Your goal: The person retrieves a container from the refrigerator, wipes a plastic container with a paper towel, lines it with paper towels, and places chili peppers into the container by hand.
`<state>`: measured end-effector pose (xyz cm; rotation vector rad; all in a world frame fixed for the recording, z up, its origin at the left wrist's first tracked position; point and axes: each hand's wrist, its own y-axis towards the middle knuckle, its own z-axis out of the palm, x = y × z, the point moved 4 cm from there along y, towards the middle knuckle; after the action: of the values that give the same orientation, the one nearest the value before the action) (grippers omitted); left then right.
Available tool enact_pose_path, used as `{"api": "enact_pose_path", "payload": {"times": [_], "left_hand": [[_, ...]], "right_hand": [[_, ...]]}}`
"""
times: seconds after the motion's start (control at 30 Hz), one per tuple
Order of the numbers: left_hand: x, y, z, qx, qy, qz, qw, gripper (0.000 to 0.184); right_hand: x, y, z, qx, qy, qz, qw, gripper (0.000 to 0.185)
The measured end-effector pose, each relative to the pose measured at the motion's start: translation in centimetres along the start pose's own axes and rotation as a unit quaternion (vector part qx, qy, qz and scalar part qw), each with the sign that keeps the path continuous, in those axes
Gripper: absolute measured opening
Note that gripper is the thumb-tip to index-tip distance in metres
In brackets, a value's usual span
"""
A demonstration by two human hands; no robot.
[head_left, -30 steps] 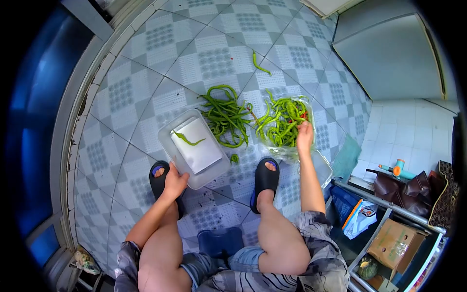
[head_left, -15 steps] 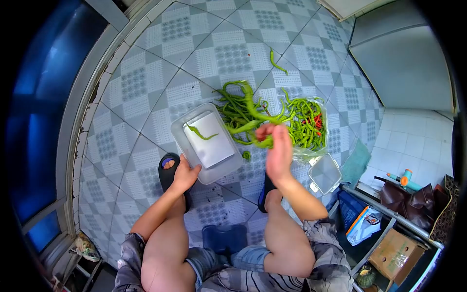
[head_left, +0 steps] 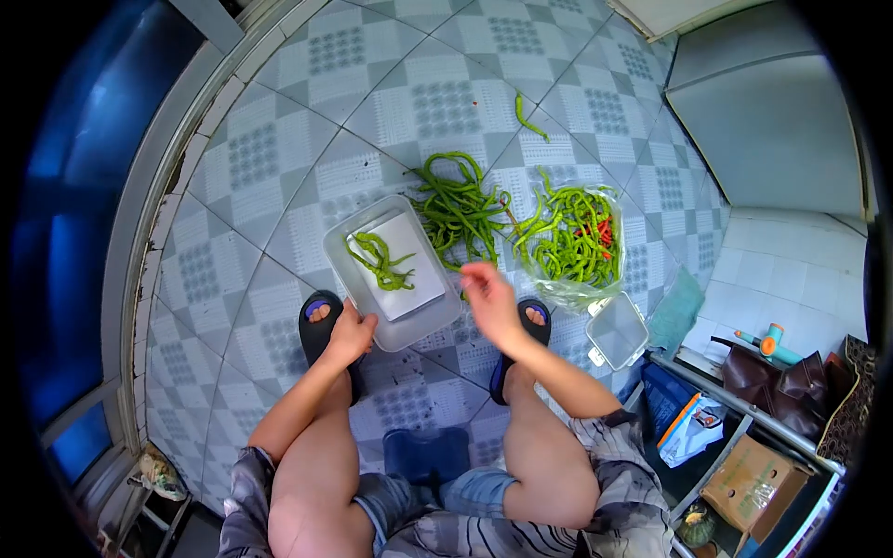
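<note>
My left hand [head_left: 352, 332] grips the near left rim of a clear plastic container [head_left: 409, 332]. Inside it, several green peppers [head_left: 381, 265] lie on a white sheet [head_left: 414, 296]. Just right of the container is my right hand [head_left: 491, 302], its fingers apart and holding nothing. A pile of long dark green peppers [head_left: 456, 209] rests on the floor beyond it. To the right, lighter green peppers [head_left: 563, 246] fill a plastic bag in a box, with red ones [head_left: 605, 232] among them.
A single green pepper [head_left: 528, 117] lies farther off on the tiles. Near the box are a clear lid [head_left: 618, 332] and a greenish cloth [head_left: 676, 309]. At the lower right, a rack holds a cardboard box [head_left: 752, 474] and bags. Black slippers [head_left: 324, 325] flank the container.
My right hand went from the bagged peppers to beside the container, carrying green peppers, and let them go. More peppers now lie on the white sheet. My left hand stays on the rim.
</note>
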<state>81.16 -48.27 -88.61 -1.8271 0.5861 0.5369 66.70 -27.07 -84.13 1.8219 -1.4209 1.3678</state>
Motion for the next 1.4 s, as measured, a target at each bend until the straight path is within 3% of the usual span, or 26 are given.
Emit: {"api": "enact_pose_path", "payload": {"times": [0.07,0.1,0.2,0.27,0.3,0.33,0.43,0.57,0.63,0.87,1.0,1.07,1.13,1.17,1.3,1.37,1.4], "left_hand": [[-0.4,-0.3,0.3,0.018,-0.033,-0.035,0.999,0.044],[0.1,-0.1,0.4,0.006,-0.049,-0.022,0.999,0.041],[0.6,0.2,0.4,-0.003,-0.077,-0.017,0.997,0.039],[0.9,0.4,0.7,0.001,-0.09,-0.027,0.996,0.039],[1.0,0.5,0.8,0.002,-0.101,-0.032,0.994,0.044],[1.1,0.5,0.9,0.003,-0.111,-0.035,0.993,0.049],[1.0,0.5,0.9,0.005,-0.11,-0.032,0.993,0.05],[1.0,0.5,0.7,0.009,-0.104,-0.03,0.994,0.049],[0.3,0.1,0.6,0.006,-0.089,-0.028,0.996,0.043],[1.1,0.5,0.7,0.006,-0.095,-0.021,0.995,0.045],[1.0,0.4,0.6,0.013,-0.077,-0.022,0.997,0.043],[0.9,0.3,0.6,0.019,-0.075,-0.019,0.997,0.041],[0.8,0.3,0.6,0.011,-0.078,-0.016,0.997,0.041],[0.7,0.3,0.6,0.012,-0.08,-0.015,0.997,0.041],[1.1,0.3,0.6,0.003,-0.083,-0.016,0.996,0.041],[1.2,0.5,0.7,0.004,-0.079,-0.016,0.997,0.041],[1.1,0.4,0.7,0.005,-0.08,-0.016,0.997,0.041]], "right_hand": [[-3.9,3.3,-2.8,-0.116,-0.05,-0.054,0.99,0.014],[-6.1,5.0,-4.4,-0.158,-0.09,-0.021,0.983,0.013],[-8.9,8.0,-7.9,-0.19,-0.196,0.001,0.962,0.012],[-10.0,9.3,-8.2,-0.091,-0.284,0.047,0.953,0.018],[-10.0,9.7,-8.0,-0.045,-0.353,0.091,0.93,0.034],[-9.5,9.9,-7.8,-0.046,-0.352,0.093,0.93,0.034],[-9.6,10.4,-7.4,0.038,-0.452,0.162,0.877,0.06],[-9.9,10.2,-7.5,0.047,-0.465,0.142,0.873,0.059],[-10.1,10.1,-7.7,-0.014,-0.442,0.17,0.881,0.054],[-11.3,11.3,-7.8,0.006,-0.438,0.192,0.878,0.047],[-11.6,11.4,-11.3,-0.075,-0.368,0.203,0.904,0.04],[-11.9,11.2,-13.5,-0.185,-0.267,0.023,0.946,0.032],[-9.2,10.2,-15.0,-0.143,-0.081,0.178,0.97,0.024],[-8.2,9.6,-15.5,-0.152,0.007,0.159,0.976,0.019],[-7.4,7.0,-19.3,-0.202,-0.032,0.134,0.97,0.019],[-5.9,4.9,-21.2,-0.32,-0.196,0.018,0.927,0.03],[-4.8,4.0,-21.3,-0.32,-0.197,0.02,0.926,0.03]]}}
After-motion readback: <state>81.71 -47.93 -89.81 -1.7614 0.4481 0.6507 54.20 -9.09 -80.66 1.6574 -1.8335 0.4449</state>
